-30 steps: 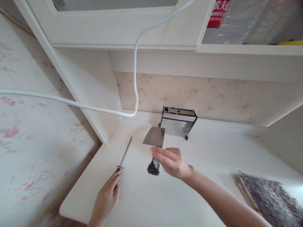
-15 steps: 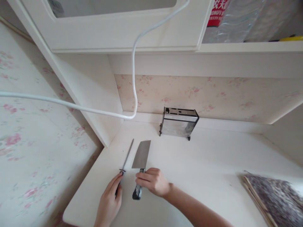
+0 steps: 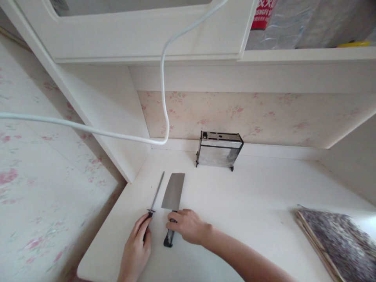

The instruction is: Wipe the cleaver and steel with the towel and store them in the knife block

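Note:
My left hand is closed around the black handle of a sharpening steel, whose thin grey rod points away from me. Just to its right, a cleaver with a broad grey blade has its dark handle in the grip of my right hand. The butt of that handle sticks out below my fingers. Blade and rod lie roughly side by side with a narrow gap between them, apart from each other. Both are at or close to the white tabletop; exact contact is hard to tell.
A clear-sided holder with a slotted top stands near the back wall. A furry grey-brown item lies at the right. A white cable hangs across the view, below a white cabinet. Plastic-wrapped bottles sit on the upper shelf.
The cleaver has turned slightly, its blade face showing wider, and my right-hand fingers have shifted a little on its handle. My left hand keeps its hold. The whole view has moved slightly.

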Demonstrator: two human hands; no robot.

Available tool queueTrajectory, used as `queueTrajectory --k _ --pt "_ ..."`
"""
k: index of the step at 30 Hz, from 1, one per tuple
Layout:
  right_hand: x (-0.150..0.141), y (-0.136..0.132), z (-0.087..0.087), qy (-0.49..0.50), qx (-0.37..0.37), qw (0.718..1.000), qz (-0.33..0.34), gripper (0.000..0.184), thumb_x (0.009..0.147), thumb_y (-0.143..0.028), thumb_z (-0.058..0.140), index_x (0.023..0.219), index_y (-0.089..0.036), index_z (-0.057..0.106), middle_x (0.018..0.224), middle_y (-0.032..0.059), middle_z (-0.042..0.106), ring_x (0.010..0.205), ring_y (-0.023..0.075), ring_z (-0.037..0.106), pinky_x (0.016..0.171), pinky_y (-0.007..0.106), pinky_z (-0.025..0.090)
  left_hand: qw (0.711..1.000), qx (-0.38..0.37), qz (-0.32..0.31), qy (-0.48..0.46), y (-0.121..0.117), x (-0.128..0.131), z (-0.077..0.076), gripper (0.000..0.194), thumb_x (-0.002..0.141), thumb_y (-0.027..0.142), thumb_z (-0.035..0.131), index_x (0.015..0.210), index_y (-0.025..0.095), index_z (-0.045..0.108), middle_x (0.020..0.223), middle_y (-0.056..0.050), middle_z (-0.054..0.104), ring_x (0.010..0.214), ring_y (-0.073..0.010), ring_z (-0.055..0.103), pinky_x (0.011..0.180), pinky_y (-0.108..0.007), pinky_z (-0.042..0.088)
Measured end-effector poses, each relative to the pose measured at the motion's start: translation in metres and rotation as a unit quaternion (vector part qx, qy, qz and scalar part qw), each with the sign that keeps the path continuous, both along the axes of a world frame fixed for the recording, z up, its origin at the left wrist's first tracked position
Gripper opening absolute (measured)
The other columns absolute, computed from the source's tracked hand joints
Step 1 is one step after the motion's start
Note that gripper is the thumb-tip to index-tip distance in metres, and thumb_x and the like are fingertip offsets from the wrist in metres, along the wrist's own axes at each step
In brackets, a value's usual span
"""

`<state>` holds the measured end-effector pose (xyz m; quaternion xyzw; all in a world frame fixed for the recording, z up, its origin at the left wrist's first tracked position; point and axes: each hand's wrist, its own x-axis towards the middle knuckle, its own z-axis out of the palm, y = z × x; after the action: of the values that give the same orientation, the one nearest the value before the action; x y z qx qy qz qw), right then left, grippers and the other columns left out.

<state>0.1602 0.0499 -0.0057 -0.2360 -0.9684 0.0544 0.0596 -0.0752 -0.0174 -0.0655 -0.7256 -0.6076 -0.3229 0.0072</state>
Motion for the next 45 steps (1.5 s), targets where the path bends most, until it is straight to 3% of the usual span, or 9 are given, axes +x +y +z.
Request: queueTrajectory --k 8,16,21,27,30,33,36,38,45 --pt "-0.004 -0.001 0.004 -0.009 -0.014 1.000 0.008 0.019 0.085 -0.016 0.050 0.102 -0.021 0.057 0.108 0.0037 0.063 0.084 0.0177 0.060 0.067 0.029 0.046 1.000 -0.002 0.008 -0.004 -0.002 0.001 0.000 0.033 0.089 0.021 0.044 0.119 0.019 0.055 0.124 -0.011 0.059 0.114 -0.0242 0.059 0.095 -0.040 0.052" --pt "0.017 -0.009 0.014 0.082 -0.132 0.987 -0.047 0.049 0.085 -0.016 0.048 0.131 -0.033 0.047 0.136 0.0011 0.051 0.103 0.0173 0.062 0.085 0.030 0.050 1.000 -0.002 0.010 -0.003 -0.001 0.001 0.000 0.030 0.089 0.022 0.045 0.117 0.019 0.056 0.122 -0.011 0.058 0.113 -0.0256 0.058 0.095 -0.043 0.052" --pt "0.062 -0.030 0.012 0.222 -0.210 0.937 -0.168 0.035 0.092 -0.019 0.042 0.122 -0.028 0.057 0.120 0.0039 0.063 0.106 0.0171 0.061 0.092 0.030 0.049 1.000 0.005 0.015 -0.007 -0.001 0.001 -0.001 0.028 0.088 0.024 0.048 0.114 0.020 0.058 0.119 -0.011 0.059 0.111 -0.0259 0.059 0.094 -0.043 0.052" --pt "0.152 -0.028 -0.010 0.368 -0.184 0.826 -0.386 0.023 0.091 -0.037 0.049 0.104 -0.026 0.065 0.098 0.0061 0.070 0.077 0.0195 0.067 0.064 0.034 0.058 0.996 0.016 0.038 -0.073 0.014 0.008 0.017 0.022 0.089 0.025 0.045 0.099 0.022 0.063 0.108 -0.008 0.063 0.101 -0.0250 0.062 0.089 -0.043 0.052" --pt "0.198 0.004 0.003 0.420 -0.170 0.748 -0.485 0.026 0.082 -0.044 0.058 0.098 -0.024 0.066 0.095 0.0052 0.070 0.079 0.0207 0.067 0.069 0.037 0.058 0.992 -0.006 0.011 -0.122 0.045 0.031 0.055 0.021 0.090 0.029 0.045 0.099 0.023 0.064 0.111 -0.007 0.062 0.106 -0.0240 0.059 0.096 -0.043 0.048" --pt "0.228 0.047 0.035 0.468 -0.168 0.674 -0.546 0.033 0.078 -0.045 0.061 0.103 -0.024 0.063 0.109 0.0063 0.066 0.089 0.0208 0.065 0.076 0.038 0.056 0.984 -0.030 -0.059 -0.164 0.090 0.067 0.101 0.024 0.089 0.034 0.050 0.106 0.022 0.063 0.117 -0.008 0.059 0.116 -0.0246 0.053 0.106 -0.044 0.039" --pt "0.237 0.087 0.068 0.515 -0.191 0.624 -0.556 0.043 0.074 -0.048 0.064 0.110 -0.025 0.058 0.123 0.0072 0.059 0.102 0.0218 0.061 0.081 0.037 0.054 0.933 -0.106 -0.156 -0.308 0.143 0.108 0.137 0.027 0.089 0.036 0.051 0.104 0.020 0.065 0.122 -0.009 0.059 0.119 -0.0234 0.052 0.106 -0.040 0.038" --pt "0.233 0.108 0.084 0.527 -0.216 0.608 -0.553 0.048 0.074 -0.050 0.062 0.116 -0.027 0.055 0.131 0.0072 0.054 0.110 0.0222 0.058 0.084 0.037 0.053 0.888 -0.171 -0.179 -0.388 0.180 0.133 0.150 0.031 0.087 0.036 0.053 0.111 0.018 0.063 0.126 -0.010 0.059 0.119 -0.0238 0.052 0.106 -0.041 0.037" --pt "0.208 0.152 0.109 0.541 -0.248 0.592 -0.544 0.054 0.077 -0.057 0.055 0.122 -0.030 0.050 0.138 0.0067 0.050 0.126 0.0259 0.046 0.094 0.040 0.044 0.845 -0.214 -0.203 -0.446 0.277 0.196 0.157 0.048 0.093 0.041 0.042 0.128 0.009 0.049 0.147 -0.019 0.039 0.136 -0.0285 0.035 0.108 -0.048 0.030"
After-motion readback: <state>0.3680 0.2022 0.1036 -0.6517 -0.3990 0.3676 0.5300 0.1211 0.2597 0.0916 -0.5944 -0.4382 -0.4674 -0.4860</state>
